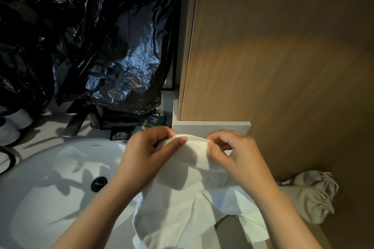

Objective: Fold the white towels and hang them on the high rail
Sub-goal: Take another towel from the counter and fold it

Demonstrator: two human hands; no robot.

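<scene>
Both grips hold the top edge of the white towel [182, 208]. The left grip [149, 153] and right grip [238, 155] pinch it with curled fingers, close together, maybe to match the corners for a fold. The rest hangs down by the sink [60, 188]. A big black bag [105, 46] sits behind, a grey cloth [311, 194] to the right. No rail shows.

One head-worn view, looking steeply down

The wide-angle camera sits above the person's forearms, close over the left hand [149, 147] and right hand [236, 153] on the white towel [194, 153], facing forward and down onto the sink [50, 198] at left, with the wooden wall [283, 46] near on the right.
</scene>
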